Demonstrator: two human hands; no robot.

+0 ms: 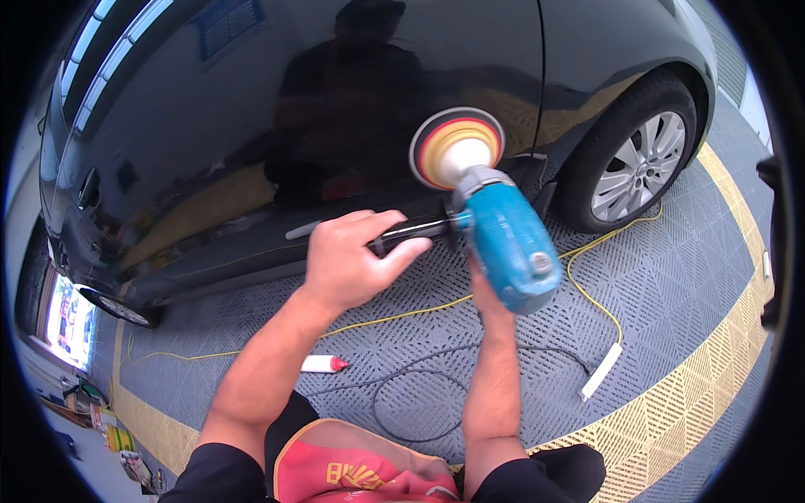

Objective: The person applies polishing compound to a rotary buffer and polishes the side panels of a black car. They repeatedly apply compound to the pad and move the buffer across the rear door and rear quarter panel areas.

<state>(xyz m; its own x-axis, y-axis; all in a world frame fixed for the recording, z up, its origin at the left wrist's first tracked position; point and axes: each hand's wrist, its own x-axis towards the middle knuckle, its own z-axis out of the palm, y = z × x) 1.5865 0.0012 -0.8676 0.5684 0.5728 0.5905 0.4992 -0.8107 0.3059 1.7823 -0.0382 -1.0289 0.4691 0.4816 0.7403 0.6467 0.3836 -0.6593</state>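
Note:
My left hand [351, 256] is wrapped around the black side handle [412, 231] of a teal rotary polisher [512, 242]. Beneath the polisher's rear body, my right hand [487, 290] grips it, mostly hidden by the housing. The round polishing pad [458, 148], with red and yellow rings and a pale centre, is against or very near the lower part of a glossy dark car door [352, 126]; the exact contact is hidden. Pad and tool look slightly blurred. The door's surface carries a reflection of a person and a window.
A wheel with silver spokes [641, 166] stands to the right. On the grey grid floor [541, 402] lie a white bottle with a red tip [324, 363], a yellow cable [390, 317], a looped black cord [377, 405] and a white power strip [602, 372]. Containers [119, 438] stand at lower left.

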